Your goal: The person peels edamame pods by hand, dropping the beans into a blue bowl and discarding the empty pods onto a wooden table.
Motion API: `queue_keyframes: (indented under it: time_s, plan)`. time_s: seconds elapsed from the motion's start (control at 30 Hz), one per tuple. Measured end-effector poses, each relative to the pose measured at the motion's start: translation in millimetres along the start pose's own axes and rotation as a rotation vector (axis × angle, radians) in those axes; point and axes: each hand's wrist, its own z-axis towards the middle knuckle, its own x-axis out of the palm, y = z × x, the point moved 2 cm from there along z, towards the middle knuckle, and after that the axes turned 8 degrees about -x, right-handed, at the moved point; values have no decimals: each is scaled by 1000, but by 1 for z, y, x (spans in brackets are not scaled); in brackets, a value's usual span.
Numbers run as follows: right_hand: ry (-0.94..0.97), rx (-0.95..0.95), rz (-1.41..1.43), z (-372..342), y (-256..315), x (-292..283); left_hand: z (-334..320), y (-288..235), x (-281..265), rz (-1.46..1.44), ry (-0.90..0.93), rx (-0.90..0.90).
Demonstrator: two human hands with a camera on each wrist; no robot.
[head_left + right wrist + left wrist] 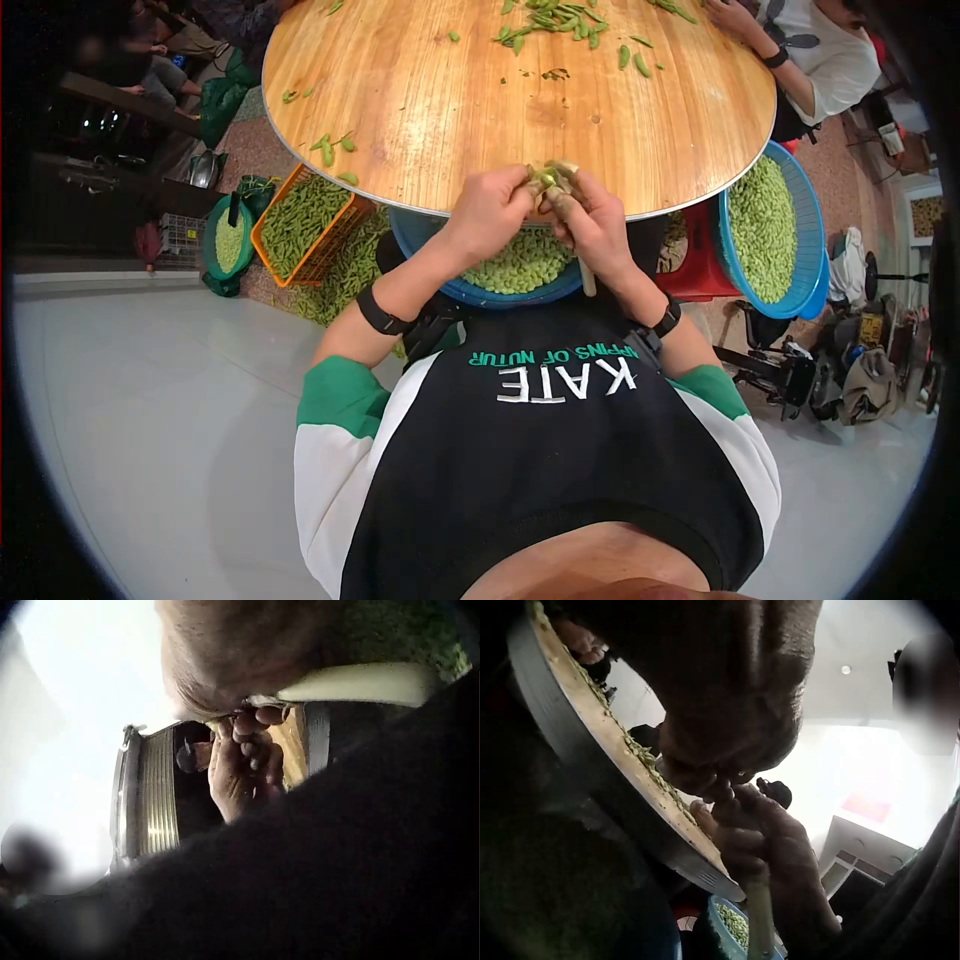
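Both hands meet at the near edge of a round wooden table [430,120], fingertips close together. My left hand [490,212] pinches a green bean pod [546,181], mostly hidden by the fingers. My right hand [596,226] touches the same spot and grips a slim tool with a pale handle [587,280]; its working end is hidden in the fingers. That pale handle [360,684] juts out from the palm in the right wrist view. Below the hands, shelled green beans [515,265] fill a blue basin [450,290], partly under the table edge.
More pods [555,20] lie across the table's far side. To the left stand an orange crate [263,250] of pods, loose pods on the floor and a green basin [212,245]. A blue basin [812,225] of beans stands right. Another person [830,60] sits at the upper right.
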Motion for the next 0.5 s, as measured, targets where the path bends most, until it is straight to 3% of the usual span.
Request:
queue_keyframes:
  time_s: [0.07,0.13,0.23,0.27,0.33,0.37,0.4,0.47,0.5]
  plan:
    - [-48,-106,-137,2,7,4,-4,-1,4,147,-64,64]
    - [-74,-343,-396,5,0,2,-10,-2,6,268,-145,241]
    - [-45,-449,-502,7,-2,0,-21,-4,1,316,-146,277]
    - [-43,-465,-498,8,-5,-2,-26,-6,-2,348,-163,322]
    - [13,-272,-419,8,-10,-8,-42,-14,-15,329,-168,264]
    - [137,-224,-477,7,-6,-11,-49,-17,-29,462,-199,262]
    - [140,-235,-475,6,3,-12,-54,-17,-46,596,-230,257]
    - [463,-393,-464,-1,18,-6,-61,-10,-87,883,-240,195]
    - [530,-422,-537,-4,13,-8,-61,-6,-104,977,-238,188]
